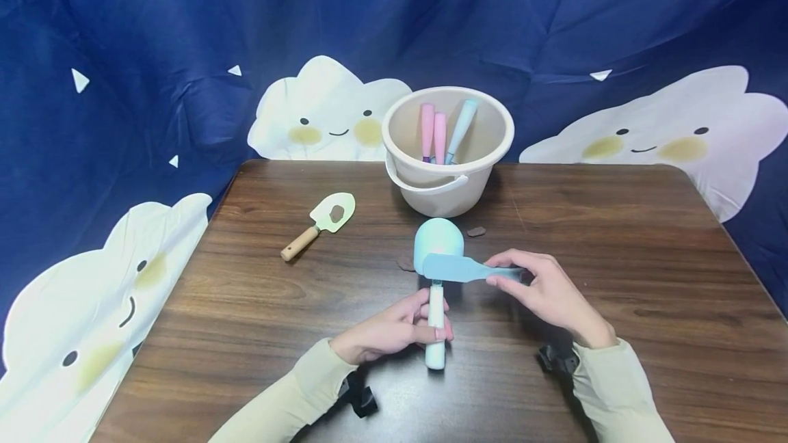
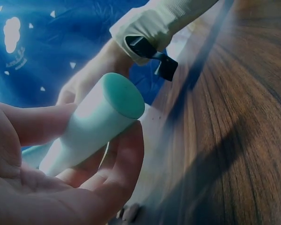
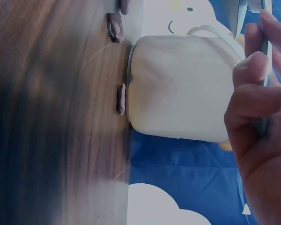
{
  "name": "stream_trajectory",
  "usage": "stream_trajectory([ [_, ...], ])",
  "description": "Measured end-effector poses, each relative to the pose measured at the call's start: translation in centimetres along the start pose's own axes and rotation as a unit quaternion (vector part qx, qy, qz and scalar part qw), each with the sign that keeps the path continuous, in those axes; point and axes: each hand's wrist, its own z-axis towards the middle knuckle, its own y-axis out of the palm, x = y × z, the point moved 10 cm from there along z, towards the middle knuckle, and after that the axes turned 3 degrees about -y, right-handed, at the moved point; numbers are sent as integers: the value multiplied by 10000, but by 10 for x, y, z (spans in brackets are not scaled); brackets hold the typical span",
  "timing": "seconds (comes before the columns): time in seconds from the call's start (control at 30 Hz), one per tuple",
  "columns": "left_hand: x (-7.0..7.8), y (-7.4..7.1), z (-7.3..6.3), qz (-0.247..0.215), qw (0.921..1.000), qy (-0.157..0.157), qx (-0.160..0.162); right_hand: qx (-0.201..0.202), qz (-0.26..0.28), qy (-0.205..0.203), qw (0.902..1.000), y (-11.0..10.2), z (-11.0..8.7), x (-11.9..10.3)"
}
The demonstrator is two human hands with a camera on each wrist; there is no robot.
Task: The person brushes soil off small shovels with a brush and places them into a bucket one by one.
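Note:
My left hand [image 1: 390,328] grips the pale handle of a mint toy shovel [image 1: 438,236], its broad head pointing away from me. In the left wrist view the handle [image 2: 91,124] shows a green end between thumb and fingers. A light blue tool with a flat blade, like a spatula [image 1: 454,269], is pinched near its handle by my right hand [image 1: 548,287]. Its blade lies crosswise over the neck end of the shovel's head in the head view. The right wrist view shows the right hand's fingers [image 3: 257,93] curled round the thin handle.
A beige bucket [image 1: 425,198] with pink and blue handles inside stands at the back of the table. To its left lies a pale green trowel [image 1: 299,243] with a brown piece [image 1: 336,213] on it. More flat brown pieces [image 1: 477,232] lie near the bucket and shovel.

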Motion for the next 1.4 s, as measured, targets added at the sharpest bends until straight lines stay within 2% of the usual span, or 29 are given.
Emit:
stream_trajectory([
  [0.17,0,-2,0,118,9999,40,31,101,-118,259,9995,-4,1,10],
  [0.37,-2,1,-2,196,9997,-17,-165,730,-407,522,9951,-17,2,23],
  [0.53,-2,0,-2,186,9998,-16,-86,1036,-557,615,9912,-23,3,21],
  [0.63,-3,-1,-1,211,9998,-59,-19,1009,-639,557,9913,-21,4,15],
  [0.77,-6,0,1,208,9996,-180,100,790,-647,266,9944,-13,5,-1],
  [1.0,-8,-2,2,173,9993,-280,176,-9,-603,-590,9964,7,7,-35],
  [1.1,-9,-2,2,168,9992,-316,170,-186,-605,-830,9945,11,7,-43],
  [1.23,-10,-2,2,177,9992,-332,163,-136,-746,-819,9938,10,8,-43],
  [1.4,-11,-2,1,247,9989,-357,154,102,-1072,-355,9936,4,11,-30],
])
